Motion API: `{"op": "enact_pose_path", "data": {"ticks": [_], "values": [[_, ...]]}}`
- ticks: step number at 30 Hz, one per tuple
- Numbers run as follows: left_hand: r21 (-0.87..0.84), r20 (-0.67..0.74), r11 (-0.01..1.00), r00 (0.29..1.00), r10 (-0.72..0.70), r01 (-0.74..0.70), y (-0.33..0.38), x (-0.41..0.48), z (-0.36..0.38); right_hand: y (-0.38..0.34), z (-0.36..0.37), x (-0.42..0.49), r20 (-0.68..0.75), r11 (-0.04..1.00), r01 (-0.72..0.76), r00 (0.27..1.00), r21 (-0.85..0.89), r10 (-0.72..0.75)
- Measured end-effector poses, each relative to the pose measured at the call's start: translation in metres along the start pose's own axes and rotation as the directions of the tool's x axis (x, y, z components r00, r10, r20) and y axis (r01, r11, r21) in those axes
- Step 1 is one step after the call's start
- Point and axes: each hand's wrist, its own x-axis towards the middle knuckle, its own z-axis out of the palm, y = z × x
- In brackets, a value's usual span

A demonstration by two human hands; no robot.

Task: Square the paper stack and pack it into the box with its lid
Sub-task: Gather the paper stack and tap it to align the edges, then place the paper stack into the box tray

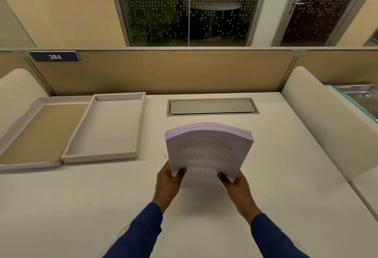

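Observation:
A thick stack of printed white paper (pixel 208 147) is held up above the middle of the desk, its far end arched and its edges slightly fanned. My left hand (pixel 168 180) grips its near left corner and my right hand (pixel 238 186) grips its near right corner. The open white box (pixel 139 126) lies empty on the desk to the left. Its lid (pixel 41 130) lies upside down further left, touching the box, with a tan inside.
A grey cable-hatch flap (pixel 212 106) is set into the white desk (pixel 81 206) behind the stack. A tan partition (pixel 173 71) bounds the far edge, and curved white dividers (pixel 319 118) stand on both sides.

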Motion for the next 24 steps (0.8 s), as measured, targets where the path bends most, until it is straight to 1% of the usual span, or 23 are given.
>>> {"op": "enact_pose_path", "data": {"ticks": [3,6,8,10,12,14,19,24], "values": [[0.055,0.032,0.998,0.999,-0.036,0.034,-0.011,0.003,-0.002,0.01,0.005,0.001,-0.037,0.998,-0.052,0.998,-0.036,0.051],[0.025,0.064,0.999,0.997,-0.034,0.032,-0.01,0.009,-0.011,0.003,0.007,0.0,-0.048,0.997,-0.01,0.999,-0.083,0.006],[-0.006,0.097,1.0,0.995,-0.004,0.004,-0.009,0.011,-0.023,-0.004,0.008,-0.005,-0.037,0.995,0.025,0.999,-0.095,-0.029],[-0.048,0.108,0.999,0.994,0.014,-0.008,-0.007,0.013,-0.033,-0.012,0.015,-0.009,-0.03,0.996,0.043,0.999,-0.083,-0.045],[-0.075,0.089,0.997,0.996,0.005,0.002,-0.003,0.016,-0.043,-0.022,0.025,-0.012,-0.038,0.998,0.035,0.999,-0.045,-0.037],[-0.062,0.072,0.998,0.997,-0.007,0.011,0.002,0.019,-0.052,-0.03,0.036,-0.013,-0.04,1.0,0.022,0.999,-0.004,-0.022],[-0.009,0.06,0.999,0.998,-0.037,0.038,0.006,0.024,-0.075,-0.041,0.053,-0.005,0.027,0.999,-0.048,0.998,0.004,0.048],[0.041,-0.018,0.996,0.997,-0.075,0.076,0.009,0.022,-0.098,-0.051,0.075,0.008,0.135,0.998,-0.065,0.989,-0.014,0.066]]}}
